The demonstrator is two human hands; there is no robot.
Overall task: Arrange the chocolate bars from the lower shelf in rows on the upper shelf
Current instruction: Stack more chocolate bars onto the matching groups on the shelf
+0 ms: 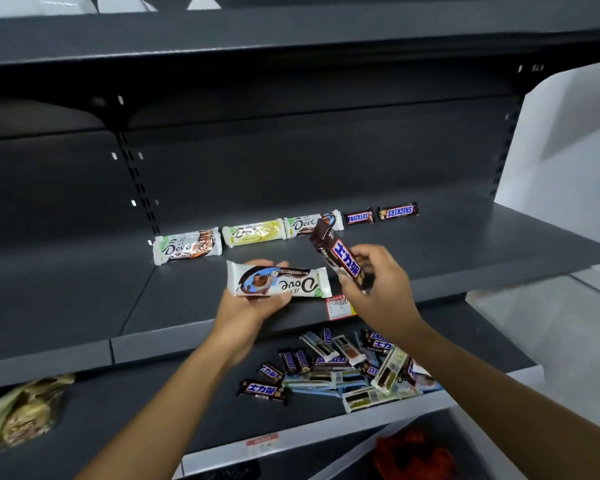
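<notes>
Behind, five bars (252,233) line the upper shelf (465,244); left hand (246,306) grips Dove bar (279,282), right hand (378,285) Snickers (340,258).

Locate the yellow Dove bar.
In the head view, left of centre, the yellow Dove bar lies at the back of the upper shelf between the left white Dove bar and the right white Dove bar.

Across mid-frame, three Dove bars (187,246) lie in a row, with two Snickers bars (360,216) to their right. Just below, one more Dove bar (279,282) and one more Snickers bar (343,261) are held. The heap of bars (329,370) at lower centre overlaps too much to count. Two price tags (340,306) show.
</notes>
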